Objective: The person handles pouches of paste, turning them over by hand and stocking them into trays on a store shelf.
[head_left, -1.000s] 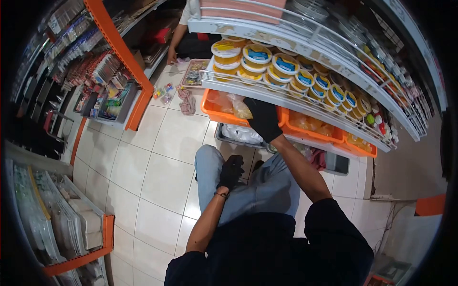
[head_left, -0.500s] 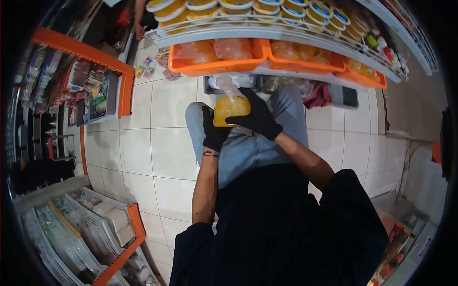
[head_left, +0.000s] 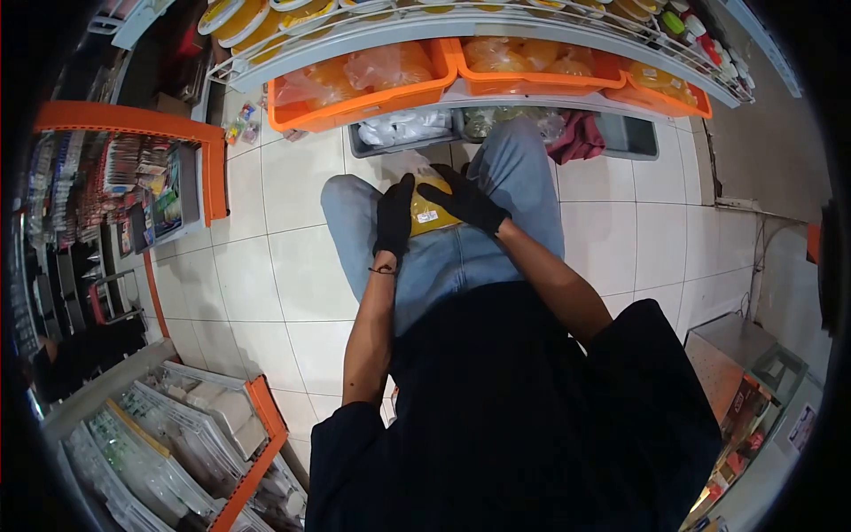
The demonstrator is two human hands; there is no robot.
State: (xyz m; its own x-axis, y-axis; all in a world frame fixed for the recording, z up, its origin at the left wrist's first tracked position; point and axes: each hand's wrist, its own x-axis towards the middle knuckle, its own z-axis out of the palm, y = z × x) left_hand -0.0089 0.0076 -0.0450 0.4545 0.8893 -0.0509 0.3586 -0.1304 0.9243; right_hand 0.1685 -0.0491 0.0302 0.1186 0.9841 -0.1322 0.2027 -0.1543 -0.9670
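Both hands, in black gloves, hold a clear plastic bag of yellow liquid (head_left: 432, 219) above my lap, between my knees. My left hand (head_left: 394, 215) presses along the bag's left side, fingers pointing up. From the right, my right hand (head_left: 470, 199) wraps over the bag's upper right part, with its thumb across the front. A small white label with print shows low on the bag. The bag's gathered clear top sticks up past my fingers, partly hidden by them.
Ahead, orange bins (head_left: 359, 105) hold similar yellow bags, under a wire-edged shelf (head_left: 355, 37) of lidded tubs. Below them are a grey tray (head_left: 362, 149) of white plastic bags, a dark red cloth (head_left: 578, 138) and another grey bin (head_left: 631, 137). Orange-edged racks (head_left: 214, 173) stand left.
The bag has been turned and tilted so its white label now faces me. My right hand has shifted round it. The view has moved, and a person's arm at the upper left is gone.
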